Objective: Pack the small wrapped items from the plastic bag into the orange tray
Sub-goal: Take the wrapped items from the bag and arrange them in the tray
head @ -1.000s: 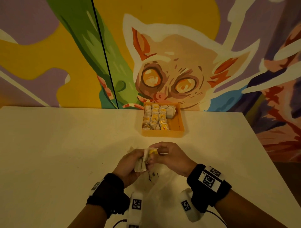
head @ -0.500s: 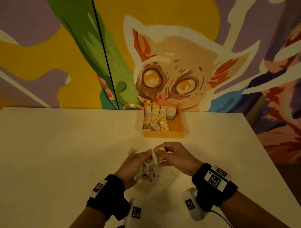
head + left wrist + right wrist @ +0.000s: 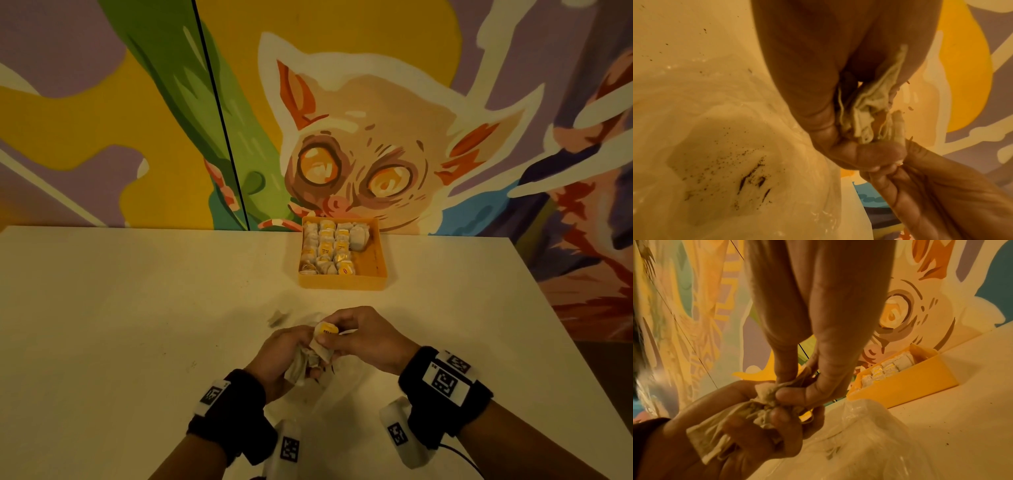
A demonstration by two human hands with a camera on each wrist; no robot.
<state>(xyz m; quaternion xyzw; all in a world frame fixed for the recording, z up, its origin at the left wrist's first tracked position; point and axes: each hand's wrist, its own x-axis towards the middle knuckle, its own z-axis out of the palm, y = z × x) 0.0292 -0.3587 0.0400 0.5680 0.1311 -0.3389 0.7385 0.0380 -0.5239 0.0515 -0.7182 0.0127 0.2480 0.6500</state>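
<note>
- Since the earlier head pictures, both hands have shifted slightly toward 3 o'clock over the table and the yellow-labelled item has turned up into plain sight between them.
- Head view: the left hand (image 3: 284, 356) curls round a crumpled bundle of pale wrapped items (image 3: 305, 368), while the right hand (image 3: 363, 337) pinches one yellow-labelled item (image 3: 327, 330) at the bundle's top. The orange tray (image 3: 342, 281) sits at 12 o'clock from the hands, well apart, against the painted wall (image 3: 137, 120); packed rows fill its left side and a bare strip remains at 3 o'clock inside it. The plastic bag (image 3: 346, 387) lies flat on the table (image 3: 120, 325) under the hands.
- Left wrist view: the left hand's fingers (image 3: 818, 123) close on folded pale wrappers (image 3: 865, 110); the bag (image 3: 719, 146) below holds dark crumbs.
- Right wrist view: the right hand's thumb and forefinger (image 3: 797, 394) pinch a twisted wrapper end (image 3: 766, 391) held in the left hand (image 3: 731, 431); the tray (image 3: 906, 382) lies at 3 o'clock.
- Judgement: one item is being separated from the bundle. Next, the right hand must pull it free and carry it toward 12 o'clock into the tray's bare strip.
</note>
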